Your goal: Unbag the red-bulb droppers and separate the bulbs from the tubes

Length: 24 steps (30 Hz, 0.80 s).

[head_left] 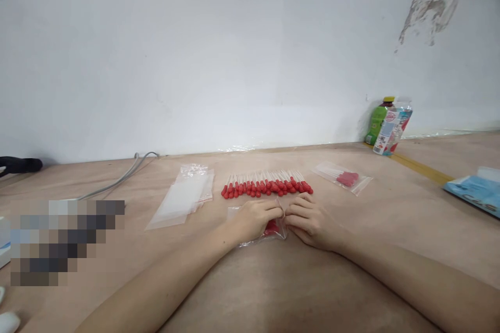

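My left hand (255, 218) is closed on a clear zip bag (255, 241) that lies low on the table, with red-tipped pieces (271, 227) inside it. Fingers of my right hand (308, 221) pinch the bag's right edge, close against the left fingertips. Just beyond both hands lies a long row of white sticks with red bulb-shaped ends (267, 186), red ends towards me. To the right rests a filled clear bag (344, 177) of the same red-ended sticks. A stack of flat clear bags (183, 192) lies left of the row.
A grey cable (121, 182) runs along the left, near a black object (21, 165) and a blurred-out patch. Against the back wall stand a green bottle (377, 122) and a printed bottle (391, 130). A blue packet (474, 192) lies at far right.
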Each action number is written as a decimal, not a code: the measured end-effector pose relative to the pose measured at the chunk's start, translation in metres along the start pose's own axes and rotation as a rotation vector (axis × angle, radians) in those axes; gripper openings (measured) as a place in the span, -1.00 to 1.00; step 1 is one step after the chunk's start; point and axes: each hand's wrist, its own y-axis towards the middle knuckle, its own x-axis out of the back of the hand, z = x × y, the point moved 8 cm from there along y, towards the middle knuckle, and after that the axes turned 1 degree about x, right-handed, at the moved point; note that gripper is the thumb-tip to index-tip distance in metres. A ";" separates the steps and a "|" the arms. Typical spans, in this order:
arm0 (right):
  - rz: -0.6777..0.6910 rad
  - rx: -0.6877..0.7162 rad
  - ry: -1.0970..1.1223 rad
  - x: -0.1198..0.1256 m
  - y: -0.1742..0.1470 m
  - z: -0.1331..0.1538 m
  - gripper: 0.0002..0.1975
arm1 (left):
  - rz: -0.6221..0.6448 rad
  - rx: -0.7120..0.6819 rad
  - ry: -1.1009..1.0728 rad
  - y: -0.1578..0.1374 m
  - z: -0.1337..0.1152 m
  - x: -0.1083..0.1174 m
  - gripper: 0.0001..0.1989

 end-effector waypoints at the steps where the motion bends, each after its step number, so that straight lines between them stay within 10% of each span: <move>1: 0.004 0.002 -0.010 0.001 0.001 0.001 -0.83 | 0.011 -0.006 0.011 0.000 0.000 0.000 -0.91; 20: 0.158 0.111 -0.068 -0.010 0.008 0.006 -0.78 | 0.085 -0.107 0.220 -0.002 -0.001 0.024 -0.79; 24: 0.249 -0.036 0.075 -0.007 0.007 -0.002 -0.86 | 0.058 -0.138 0.346 -0.002 0.003 0.039 -0.74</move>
